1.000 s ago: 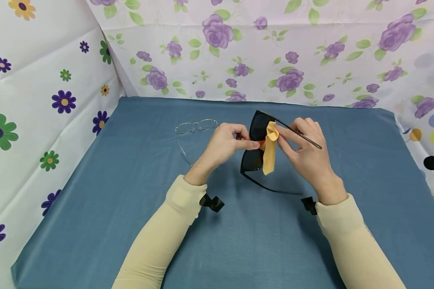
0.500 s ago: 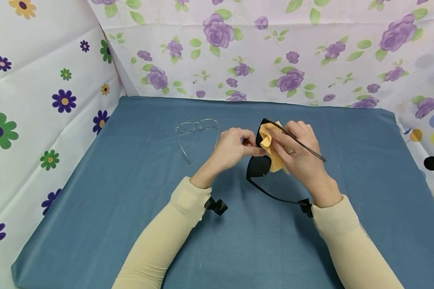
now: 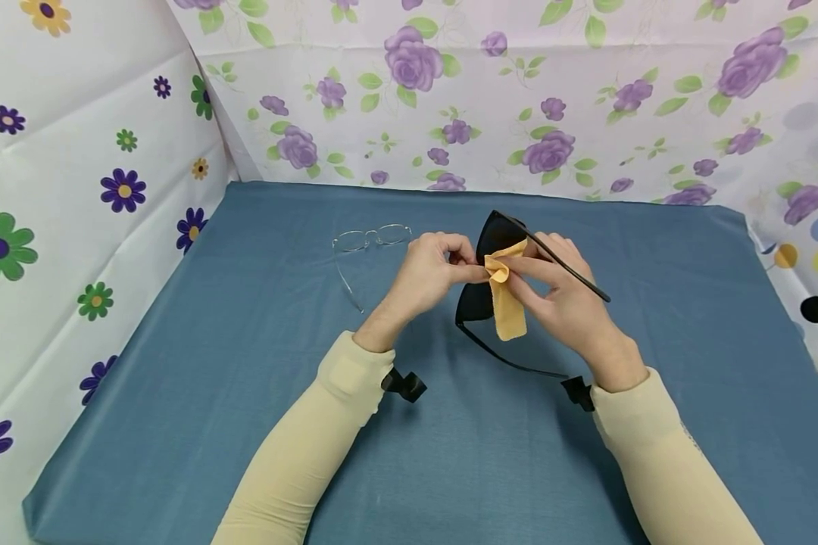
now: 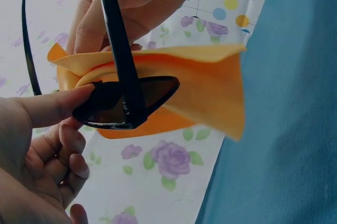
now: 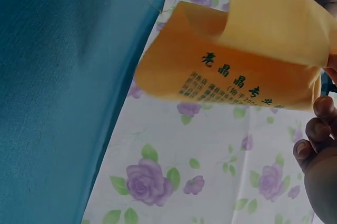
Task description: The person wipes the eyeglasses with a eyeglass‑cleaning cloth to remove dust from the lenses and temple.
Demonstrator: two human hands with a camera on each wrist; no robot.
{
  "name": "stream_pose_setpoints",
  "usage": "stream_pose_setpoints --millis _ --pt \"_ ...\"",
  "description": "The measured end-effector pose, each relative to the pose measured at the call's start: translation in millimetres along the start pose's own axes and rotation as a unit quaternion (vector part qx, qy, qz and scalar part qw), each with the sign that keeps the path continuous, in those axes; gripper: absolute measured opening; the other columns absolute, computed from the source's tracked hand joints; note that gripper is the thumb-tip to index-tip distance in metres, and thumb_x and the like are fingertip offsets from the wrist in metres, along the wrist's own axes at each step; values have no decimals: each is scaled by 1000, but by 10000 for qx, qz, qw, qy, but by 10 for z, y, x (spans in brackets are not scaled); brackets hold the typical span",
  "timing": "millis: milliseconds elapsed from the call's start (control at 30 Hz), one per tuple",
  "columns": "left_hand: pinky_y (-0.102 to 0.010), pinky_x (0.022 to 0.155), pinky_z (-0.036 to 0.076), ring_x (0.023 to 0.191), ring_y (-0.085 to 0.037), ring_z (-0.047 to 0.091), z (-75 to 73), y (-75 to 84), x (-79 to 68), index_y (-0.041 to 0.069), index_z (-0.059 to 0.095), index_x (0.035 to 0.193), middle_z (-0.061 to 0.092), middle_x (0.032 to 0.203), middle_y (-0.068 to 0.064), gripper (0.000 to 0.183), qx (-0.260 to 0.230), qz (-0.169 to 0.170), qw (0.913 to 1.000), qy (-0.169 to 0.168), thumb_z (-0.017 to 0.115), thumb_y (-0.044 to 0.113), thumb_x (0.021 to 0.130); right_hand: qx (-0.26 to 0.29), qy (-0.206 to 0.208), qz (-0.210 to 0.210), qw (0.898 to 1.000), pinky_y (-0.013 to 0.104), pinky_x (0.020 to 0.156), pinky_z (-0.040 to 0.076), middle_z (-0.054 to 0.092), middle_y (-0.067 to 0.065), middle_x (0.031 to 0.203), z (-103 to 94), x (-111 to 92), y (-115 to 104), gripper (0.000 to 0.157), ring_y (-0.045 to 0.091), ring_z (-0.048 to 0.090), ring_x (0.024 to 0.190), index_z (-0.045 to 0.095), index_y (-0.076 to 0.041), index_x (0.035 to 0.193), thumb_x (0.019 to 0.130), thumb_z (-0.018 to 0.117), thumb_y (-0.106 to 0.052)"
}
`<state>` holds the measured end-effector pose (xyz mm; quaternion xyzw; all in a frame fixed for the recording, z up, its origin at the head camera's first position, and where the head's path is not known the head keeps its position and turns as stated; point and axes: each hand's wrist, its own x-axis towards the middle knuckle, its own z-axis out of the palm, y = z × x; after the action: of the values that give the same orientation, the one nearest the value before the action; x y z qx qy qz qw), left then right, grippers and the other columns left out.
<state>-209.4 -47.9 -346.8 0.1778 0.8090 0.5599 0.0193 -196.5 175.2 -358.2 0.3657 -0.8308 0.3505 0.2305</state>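
Observation:
My left hand [image 3: 428,272] pinches the black sunglasses [image 3: 476,304] at the bridge, between thumb and fingertips. The sunglasses are held up off the table with both temples unfolded and pointing right. My right hand [image 3: 564,303] pinches a yellow cleaning cloth [image 3: 510,314] against the middle of the frame, between the two temples. In the left wrist view the cloth [image 4: 210,87] wraps behind one dark lens [image 4: 158,91]. Dark printed characters show on the cloth [image 5: 174,71] in the right wrist view.
Thin metal-rimmed eyeglasses [image 3: 351,241] lie on the blue tablecloth [image 3: 245,378], left of my left hand, partly hidden by it. A white floral sheet [image 3: 354,91] hangs behind the table, and another flowered sheet [image 3: 54,227] stands at the left.
Half a second ago the right hand had the cloth over the upper lens; now the cloth is at the bridge and hangs down over the lower lens. The sunglasses have risen slightly.

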Motion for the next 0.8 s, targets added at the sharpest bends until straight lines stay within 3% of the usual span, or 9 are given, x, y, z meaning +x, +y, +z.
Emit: stream_pose_setpoints --millis 167,500,800 --pt "-30 66 38 77 -22 52 10 4 0 11 66 72 57 73 -3 26 14 -9 10000 46 83 15 91 237 -48 204 9995 39 79 32 61 9 90 -24 0 9 22 19 45 80 80 -2 113 92 76 4" --pt "-30 65 38 73 -30 56 -11 19 -8 11 69 72 60 69 -7 25 -268 -81 9996 82 85 19 89 64 2 457 9989 34 74 28 46 1 77 -125 12 47 13 14 37 75 80 -4 104 97 70 2" --pt "-33 78 40 83 -21 53 2 10 -2 13 70 73 59 73 -2 21 162 -62 9998 48 81 12 91 253 -11 325 9992 35 75 33 54 5 83 -24 -1 8 17 16 44 78 79 -2 111 96 71 3"
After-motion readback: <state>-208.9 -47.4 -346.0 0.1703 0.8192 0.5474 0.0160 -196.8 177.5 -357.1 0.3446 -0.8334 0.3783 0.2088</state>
